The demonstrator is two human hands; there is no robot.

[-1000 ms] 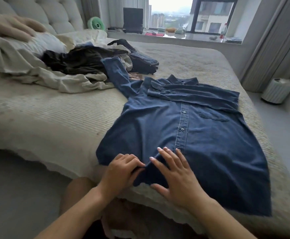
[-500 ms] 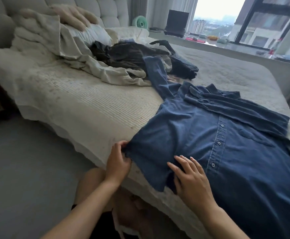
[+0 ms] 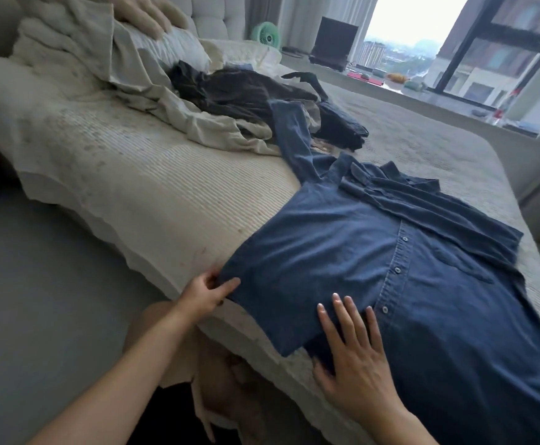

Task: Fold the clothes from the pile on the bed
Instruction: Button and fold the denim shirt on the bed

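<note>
A dark blue denim shirt (image 3: 400, 252) lies button side up across the near right part of the bed (image 3: 134, 175). One sleeve runs up toward the pile of clothes (image 3: 230, 101); the other lies folded across the chest. My left hand (image 3: 203, 295) pinches the shirt's lower left hem corner at the bed edge. My right hand (image 3: 355, 358) lies flat with spread fingers on the hem near the button placket. The pile holds cream, dark brown and dark blue garments near the headboard.
A pillow (image 3: 166, 49) and a tufted headboard (image 3: 217, 14) sit at the far left. A green fan (image 3: 266, 34), a dark laptop (image 3: 334, 43) and small items line the window sill. Grey floor (image 3: 37, 300) runs along the bed's near side.
My left hand slid left along the hem and pulled the corner out flat. My right hand stayed pressed near the placket. The view swung left.
</note>
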